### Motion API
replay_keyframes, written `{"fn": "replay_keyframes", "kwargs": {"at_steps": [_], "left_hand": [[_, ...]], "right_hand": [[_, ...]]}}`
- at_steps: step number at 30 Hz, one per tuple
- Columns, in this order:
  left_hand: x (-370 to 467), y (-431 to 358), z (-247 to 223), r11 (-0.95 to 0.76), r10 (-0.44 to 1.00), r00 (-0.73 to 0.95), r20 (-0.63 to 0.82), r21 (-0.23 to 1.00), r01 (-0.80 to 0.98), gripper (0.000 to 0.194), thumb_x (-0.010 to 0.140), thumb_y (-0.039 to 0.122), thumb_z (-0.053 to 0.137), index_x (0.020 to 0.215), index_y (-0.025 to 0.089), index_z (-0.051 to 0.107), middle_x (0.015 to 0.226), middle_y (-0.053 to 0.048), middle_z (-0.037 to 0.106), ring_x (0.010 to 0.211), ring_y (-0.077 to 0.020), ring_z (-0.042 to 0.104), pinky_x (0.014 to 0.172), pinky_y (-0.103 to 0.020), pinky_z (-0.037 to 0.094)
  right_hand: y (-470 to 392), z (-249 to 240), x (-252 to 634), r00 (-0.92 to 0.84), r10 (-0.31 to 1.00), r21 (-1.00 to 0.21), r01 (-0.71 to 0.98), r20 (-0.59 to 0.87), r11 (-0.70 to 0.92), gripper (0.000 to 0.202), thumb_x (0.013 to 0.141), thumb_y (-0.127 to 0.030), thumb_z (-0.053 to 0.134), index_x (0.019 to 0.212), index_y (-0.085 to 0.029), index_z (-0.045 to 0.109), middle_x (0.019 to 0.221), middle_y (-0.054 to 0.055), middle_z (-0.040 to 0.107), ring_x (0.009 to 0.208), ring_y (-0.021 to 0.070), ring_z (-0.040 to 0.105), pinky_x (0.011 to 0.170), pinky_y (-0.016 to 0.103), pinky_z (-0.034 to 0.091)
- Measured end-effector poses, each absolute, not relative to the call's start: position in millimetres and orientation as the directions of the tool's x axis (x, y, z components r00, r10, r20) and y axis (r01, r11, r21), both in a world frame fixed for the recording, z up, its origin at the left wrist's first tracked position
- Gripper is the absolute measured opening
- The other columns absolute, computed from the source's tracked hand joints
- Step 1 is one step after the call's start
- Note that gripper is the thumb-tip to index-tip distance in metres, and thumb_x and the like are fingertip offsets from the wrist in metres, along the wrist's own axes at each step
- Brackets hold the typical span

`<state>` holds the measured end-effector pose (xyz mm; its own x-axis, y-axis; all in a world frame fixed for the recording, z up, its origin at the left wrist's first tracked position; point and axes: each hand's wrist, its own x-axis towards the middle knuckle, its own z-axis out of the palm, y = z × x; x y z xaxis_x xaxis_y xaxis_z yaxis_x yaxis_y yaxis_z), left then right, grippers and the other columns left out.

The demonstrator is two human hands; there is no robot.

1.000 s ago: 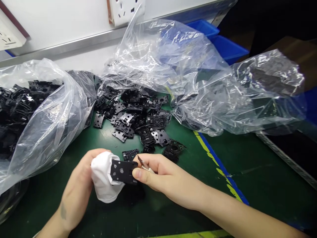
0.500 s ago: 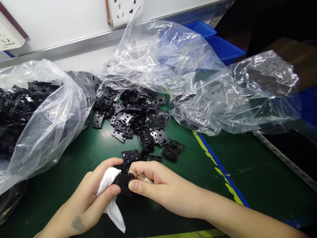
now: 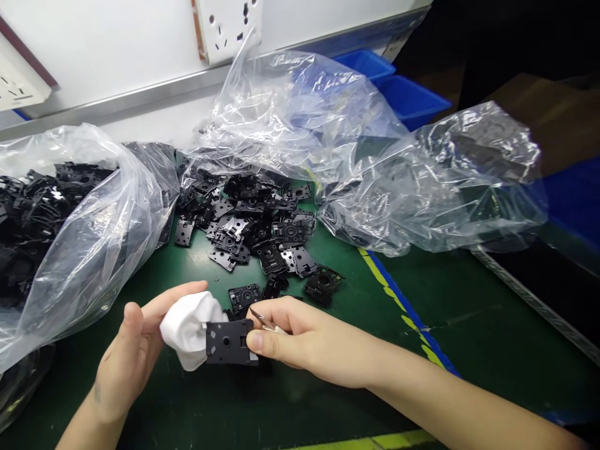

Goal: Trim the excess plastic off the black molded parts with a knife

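Observation:
A flat black plastic plate [image 3: 228, 342] with a round hole and small cut-outs is pinched at its right end by my right hand [image 3: 300, 340]. That same hand also keeps a pointed metal tool [image 3: 265, 320] with a pale handle, its tip sticking out past the forefinger. A bunched white cloth [image 3: 190, 328] lies against the fingers of my left hand [image 3: 135, 347] and touches the plate's left end. My left thumb stands up, apart from the cloth; the lower left fingers are partly hidden behind it. Just beyond the hands is a pile of similar black plastic parts [image 3: 244, 234].
A clear bag [image 3: 117, 206] full of black parts stands left. Another crumpled clear bag [image 3: 375, 194] lies behind and right of the pile. Blue bins [image 3: 412, 100] sit at the back. Blue and yellow tape [image 3: 403, 309] crosses the green tabletop [image 3: 497, 325]; a socket [image 3: 229, 28] is on the wall.
My left thumb has lifted off the cloth and plate. The cloth has bunched up instead of hanging down, and the plate now shows its broad face, held by my right hand alone.

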<state>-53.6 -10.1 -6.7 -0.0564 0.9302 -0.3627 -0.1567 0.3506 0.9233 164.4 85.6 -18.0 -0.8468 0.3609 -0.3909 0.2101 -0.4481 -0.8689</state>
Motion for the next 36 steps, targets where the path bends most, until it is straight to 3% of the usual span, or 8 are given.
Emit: {"fn": "replay_keyframes", "kwargs": {"at_steps": [5,9,12,16,23,27,31,36], "left_hand": [[-42.8,-12.7,-4.3,0.251,0.951,0.135,-0.279,0.949,0.189,0.035,0.098,0.044,0.041,0.126,0.037,0.061,0.137,0.008,0.055,0.13,-0.0174,0.044,0.107,-0.019,0.029],[-36.3,-7.7,-12.2,0.199,0.926,0.202,-0.319,0.867,0.457,0.021,0.095,0.037,0.05,0.106,0.025,0.063,0.093,0.002,0.066,0.082,-0.0122,0.06,0.072,-0.019,0.043],[-29.3,-7.3,-17.1,0.153,0.953,0.145,-0.264,0.838,0.524,0.03,0.095,0.038,0.048,0.074,0.018,0.053,0.06,0.005,0.045,0.052,-0.0082,0.04,0.05,-0.021,0.03],[-17.9,-10.4,-15.1,0.209,0.972,-0.014,-0.234,0.835,0.509,0.035,0.096,0.039,0.044,0.069,0.017,0.051,0.057,0.006,0.038,0.051,-0.0081,0.034,0.049,-0.022,0.026],[-37.3,1.3,-4.4,0.338,0.88,-0.464,-0.104,0.822,0.458,0.019,0.091,0.038,0.053,0.097,0.02,0.059,0.078,0.002,0.057,0.068,-0.0128,0.05,0.063,-0.022,0.037],[-49.6,1.7,1.6,0.357,0.926,-0.222,-0.305,0.899,0.255,0.03,0.088,0.039,0.055,0.108,0.02,0.064,0.094,-0.003,0.064,0.08,-0.0171,0.056,0.065,-0.023,0.041],[-38.1,1.2,3.6,0.419,0.891,0.148,-0.43,0.902,0.1,0.029,0.087,0.043,0.056,0.088,0.016,0.065,0.071,-0.001,0.056,0.064,-0.0129,0.048,0.058,-0.022,0.037],[-52.9,-15.0,23.5,0.35,0.936,-0.031,-0.351,0.912,0.213,0.024,0.083,0.039,0.062,0.074,0.017,0.059,0.057,0.003,0.046,0.051,-0.0095,0.038,0.049,-0.022,0.031]], "right_hand": [[81.4,-22.0,161.6,-0.856,0.381,-0.9,0.193,-0.349,-0.391,0.038,0.081,-0.049,0.063,0.07,-0.018,0.044,0.065,-0.005,0.036,0.059,0.0097,0.03,0.054,0.023,0.026],[77.7,-20.8,157.9,-0.814,0.392,-0.899,0.342,-0.428,-0.272,0.026,0.087,-0.035,0.052,0.069,-0.018,0.043,0.064,-0.006,0.035,0.058,0.0102,0.032,0.051,0.023,0.026],[75.7,-18.5,155.5,-0.779,0.414,-0.881,0.437,-0.471,-0.18,0.022,0.087,-0.029,0.051,0.069,-0.018,0.044,0.06,-0.006,0.035,0.055,0.0098,0.033,0.047,0.022,0.025],[74.1,-17.0,155.4,-0.799,0.392,-0.888,0.435,-0.456,-0.148,0.021,0.089,-0.03,0.049,0.071,-0.018,0.046,0.062,-0.006,0.037,0.055,0.0094,0.034,0.047,0.021,0.025],[79.9,-10.8,160.8,-0.78,0.445,-0.897,0.354,-0.44,-0.265,0.028,0.088,-0.034,0.052,0.067,-0.019,0.041,0.061,-0.006,0.032,0.056,0.0097,0.029,0.051,0.023,0.025],[83.5,-11.1,163.0,-0.795,0.481,-0.918,0.229,-0.369,-0.324,0.033,0.088,-0.044,0.054,0.07,-0.018,0.043,0.065,-0.005,0.034,0.061,0.0111,0.03,0.056,0.024,0.026],[80.2,-13.3,161.0,-0.804,0.456,-0.908,0.233,-0.382,-0.35,0.041,0.084,-0.055,0.058,0.071,-0.017,0.049,0.068,-0.003,0.039,0.064,0.0128,0.035,0.06,0.025,0.029],[69.1,-19.7,158.7,-0.685,0.582,-0.892,0.253,-0.439,-0.375,0.045,0.078,-0.063,0.064,0.099,-0.023,0.061,0.084,0.003,0.056,0.082,0.0223,0.052,0.07,0.03,0.042]]}}
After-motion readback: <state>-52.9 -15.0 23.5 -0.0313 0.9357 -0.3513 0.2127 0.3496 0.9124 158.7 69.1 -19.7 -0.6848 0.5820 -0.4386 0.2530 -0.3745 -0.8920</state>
